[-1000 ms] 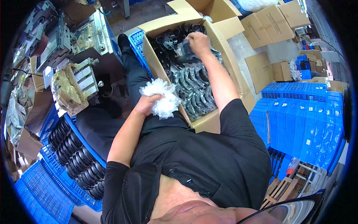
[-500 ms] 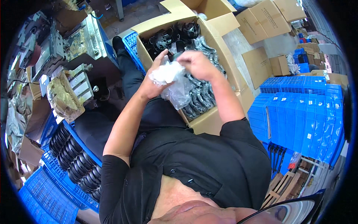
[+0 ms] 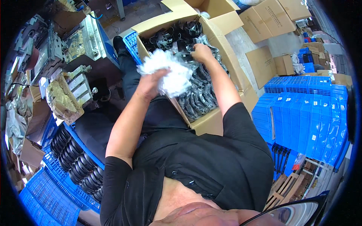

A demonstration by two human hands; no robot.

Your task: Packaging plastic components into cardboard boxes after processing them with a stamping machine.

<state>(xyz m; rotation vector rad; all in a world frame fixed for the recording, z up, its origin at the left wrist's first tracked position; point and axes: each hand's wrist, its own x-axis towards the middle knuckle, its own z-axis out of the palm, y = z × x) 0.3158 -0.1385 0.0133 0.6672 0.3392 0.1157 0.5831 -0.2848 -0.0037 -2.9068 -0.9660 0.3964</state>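
Note:
My left hand (image 3: 152, 82) is closed around a bunch of thin, crumpled clear plastic bags (image 3: 171, 75), which fan out over the near left side of an open cardboard box (image 3: 232, 62). My right hand (image 3: 202, 54) reaches over the box, its fingers curled on the edge of a black plastic part (image 3: 183, 56); the fingertips are partly hidden. Rows of black curved parts wrapped in clear film (image 3: 198, 96) fill the box's near side. Loose black parts (image 3: 164, 37) without visible wrapping lie toward its far left.
Left of my legs stands a greasy metal machine (image 3: 68, 94). A blue crate of black curved parts (image 3: 77, 162) is at lower left. Stacked blue crates (image 3: 298, 120) rise on the right. Flattened and folded cartons (image 3: 267, 22) lie beyond the box.
My right hand has moved away from the bags, toward the far right of the box. The bags in my left hand have spread out, and that hand has turned and shifted slightly left.

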